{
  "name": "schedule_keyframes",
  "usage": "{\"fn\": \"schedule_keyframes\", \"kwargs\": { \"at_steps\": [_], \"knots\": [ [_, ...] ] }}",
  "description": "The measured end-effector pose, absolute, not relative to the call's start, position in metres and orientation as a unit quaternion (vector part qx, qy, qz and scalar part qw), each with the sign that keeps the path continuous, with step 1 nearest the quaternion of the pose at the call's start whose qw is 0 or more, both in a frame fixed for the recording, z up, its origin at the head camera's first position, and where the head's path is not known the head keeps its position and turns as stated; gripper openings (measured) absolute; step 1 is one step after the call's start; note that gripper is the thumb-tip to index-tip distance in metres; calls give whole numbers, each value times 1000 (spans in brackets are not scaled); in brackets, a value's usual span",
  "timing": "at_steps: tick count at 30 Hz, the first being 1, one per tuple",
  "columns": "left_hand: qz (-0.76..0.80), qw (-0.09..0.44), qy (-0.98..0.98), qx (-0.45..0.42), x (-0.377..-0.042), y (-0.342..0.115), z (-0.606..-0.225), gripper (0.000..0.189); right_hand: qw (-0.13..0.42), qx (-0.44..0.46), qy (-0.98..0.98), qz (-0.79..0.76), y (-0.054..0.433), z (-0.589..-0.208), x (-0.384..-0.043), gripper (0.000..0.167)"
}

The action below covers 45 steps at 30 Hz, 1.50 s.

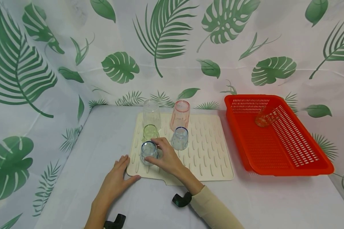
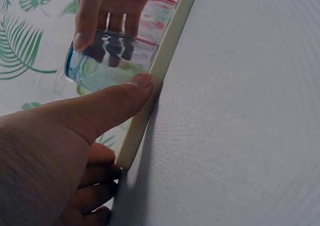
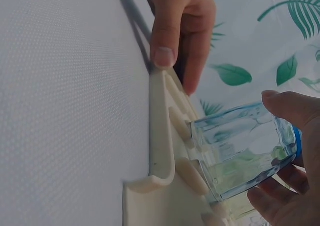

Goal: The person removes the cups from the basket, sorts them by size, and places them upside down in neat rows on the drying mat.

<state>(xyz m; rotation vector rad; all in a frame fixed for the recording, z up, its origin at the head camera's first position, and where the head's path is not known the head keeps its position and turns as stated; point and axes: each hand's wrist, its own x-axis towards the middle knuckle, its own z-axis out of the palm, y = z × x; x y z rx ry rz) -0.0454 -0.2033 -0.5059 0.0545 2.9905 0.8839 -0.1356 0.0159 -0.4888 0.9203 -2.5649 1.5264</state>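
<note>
My right hand (image 1: 167, 159) holds a clear blue-rimmed glass (image 1: 148, 149) by its upper part, thumb on one side and fingers on the other. The glass stands rim up at the front left of a cream drainer mat (image 1: 203, 165) with raised ridges. At the mat's front left corner rests my left hand (image 1: 114, 179), its thumb (image 2: 137, 86) against the front edge and its fingers along the left side. Behind the held glass is a green-rimmed glass (image 1: 149, 131), partly hidden. Another blue-rimmed glass (image 1: 180, 139) stands to the right of my right hand.
A tall clear glass (image 1: 152, 113) and a tall pink glass (image 1: 180, 117) stand at the back of the mat. To the right sits a red plastic basket (image 1: 286, 168) with one glass (image 1: 264, 119) lying inside. A leaf-patterned sheet (image 1: 177, 73) hangs behind the table.
</note>
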Motion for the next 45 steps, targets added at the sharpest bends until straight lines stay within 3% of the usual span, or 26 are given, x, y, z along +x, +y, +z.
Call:
{"fn": "schedule_keyframes", "kwargs": {
  "at_steps": [45],
  "knots": [
    [301,24,953,5,-46,-202,-508,93,65,323,-843,426,54,-428,-131,65]
  ]
}}
